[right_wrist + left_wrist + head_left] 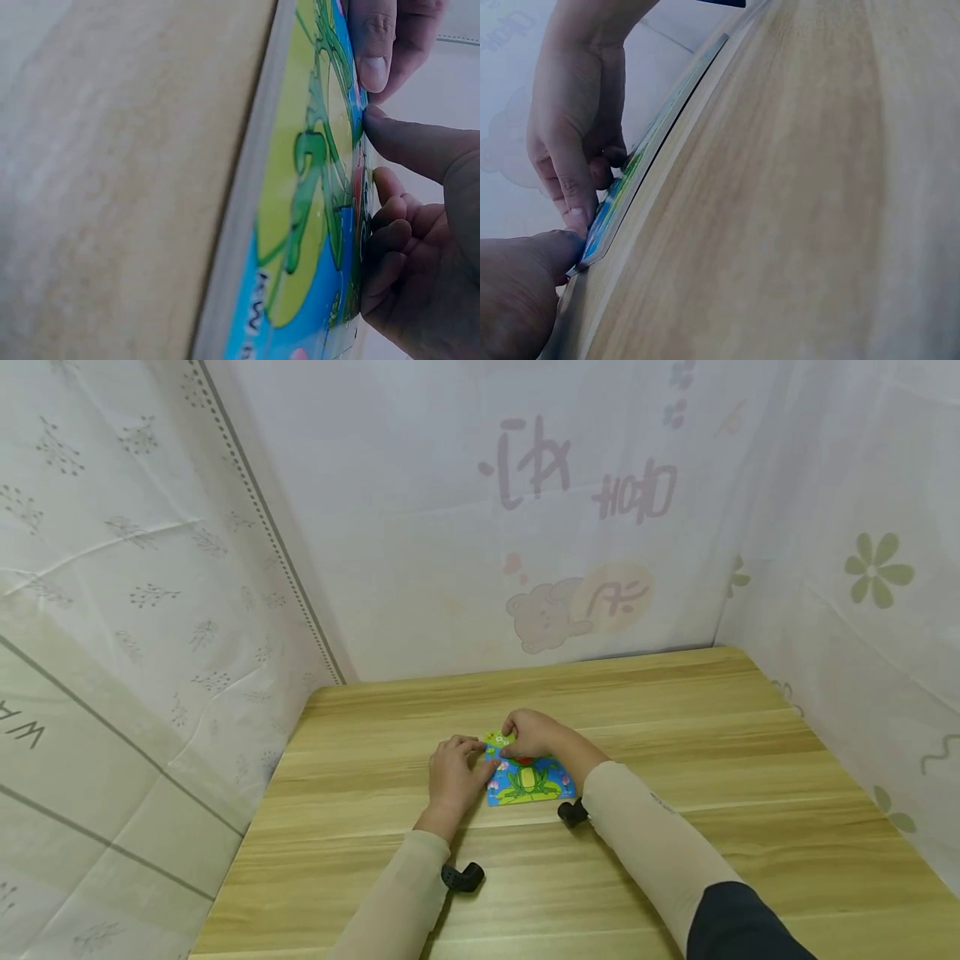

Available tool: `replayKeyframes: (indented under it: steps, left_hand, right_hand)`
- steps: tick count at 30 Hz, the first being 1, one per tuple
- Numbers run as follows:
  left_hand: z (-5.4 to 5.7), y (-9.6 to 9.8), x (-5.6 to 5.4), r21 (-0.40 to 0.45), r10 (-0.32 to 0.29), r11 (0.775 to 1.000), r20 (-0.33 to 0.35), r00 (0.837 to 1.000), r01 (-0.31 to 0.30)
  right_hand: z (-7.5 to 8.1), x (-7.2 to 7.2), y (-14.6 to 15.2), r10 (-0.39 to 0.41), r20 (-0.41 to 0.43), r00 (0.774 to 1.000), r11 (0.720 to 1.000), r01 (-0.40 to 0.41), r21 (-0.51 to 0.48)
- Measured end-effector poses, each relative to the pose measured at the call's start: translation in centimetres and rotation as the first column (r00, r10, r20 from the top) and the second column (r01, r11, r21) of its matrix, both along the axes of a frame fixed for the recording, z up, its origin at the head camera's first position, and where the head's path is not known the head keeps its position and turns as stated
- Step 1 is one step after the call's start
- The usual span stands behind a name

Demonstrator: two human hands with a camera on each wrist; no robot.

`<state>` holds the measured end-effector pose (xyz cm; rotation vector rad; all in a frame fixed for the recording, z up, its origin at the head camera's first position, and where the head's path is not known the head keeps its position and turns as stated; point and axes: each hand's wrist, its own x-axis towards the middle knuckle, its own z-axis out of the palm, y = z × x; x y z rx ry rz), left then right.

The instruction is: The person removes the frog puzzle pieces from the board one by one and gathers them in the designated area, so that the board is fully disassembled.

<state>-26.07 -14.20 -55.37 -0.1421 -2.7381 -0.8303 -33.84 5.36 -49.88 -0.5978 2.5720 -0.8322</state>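
Note:
A thick, flat board with a bright frog picture (528, 781), seams showing in its surface, lies on the wooden table. At its left side is my left hand (453, 777), the thumb on the printed face and the fingers along the edge. My left thumb (544, 255) also shows at a board corner in the left wrist view. From the right, my right hand (531, 734) reaches over the picture's upper part. Its thumb (405, 142) touches the face close to the left hand, with the other fingers curled. Whether it pinches a loose piece is hidden.
The light wood table (360, 760) extends around the board on every side. Printed cloth curtains (420, 568) hang behind the table and at both sides. A small black device (462, 877) sits at the left wrist, another black device (573, 813) at the right.

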Motion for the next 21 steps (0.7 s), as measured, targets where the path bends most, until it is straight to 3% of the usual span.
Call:
replayKeyframes:
  steps: [10, 21]
  left_hand:
    - [0.32, 0.12, 0.14, -0.006, 0.002, 1.0, -0.002, 1.0, -0.002]
    - [0.21, 0.11, 0.07, -0.003, 0.004, 1.0, 0.005, 1.0, -0.004]
  right_hand:
    - [0.07, -0.04, 0.02, 0.001, 0.007, 1.0, 1.0, -0.001, 0.001]
    - [-0.68, -0.41, 0.42, -0.029, -0.018, 0.999, 0.996, 0.027, -0.084]
